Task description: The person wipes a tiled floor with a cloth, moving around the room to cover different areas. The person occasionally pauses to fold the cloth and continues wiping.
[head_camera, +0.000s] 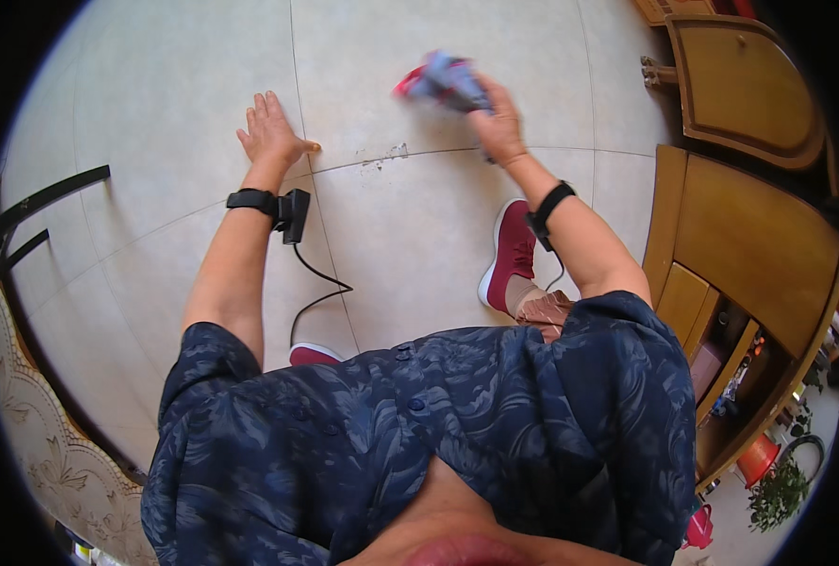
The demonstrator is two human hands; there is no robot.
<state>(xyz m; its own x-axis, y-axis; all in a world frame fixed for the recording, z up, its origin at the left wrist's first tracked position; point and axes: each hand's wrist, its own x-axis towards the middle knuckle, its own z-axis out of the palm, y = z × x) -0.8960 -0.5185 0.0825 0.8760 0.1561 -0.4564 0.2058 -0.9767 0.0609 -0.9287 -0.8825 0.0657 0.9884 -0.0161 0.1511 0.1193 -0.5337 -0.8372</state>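
My right hand (502, 126) grips a bunched grey and red cloth (447, 81), which is blurred by motion. I cannot tell whether the cloth touches the tiled floor (419, 233). To the left, my left hand (269, 134) is spread flat over the tiles with its fingers apart and nothing in it. Between the hands, a patch of small dark chips or flakes (391, 157) lies along a tile joint. A black strap with a box-shaped device (290, 216) sits on my left wrist, and a cable hangs from it. My right forearm wears a similar black strap (554, 205).
A brown wooden cabinet (752, 247) with open shelves stands at the right, below a wooden chair (745, 85). Black metal legs (51, 198) and a lace-patterned cover (51, 453) are at the left. A red shoe (515, 247) rests near my right arm. A potted plant (780, 492) is at lower right.
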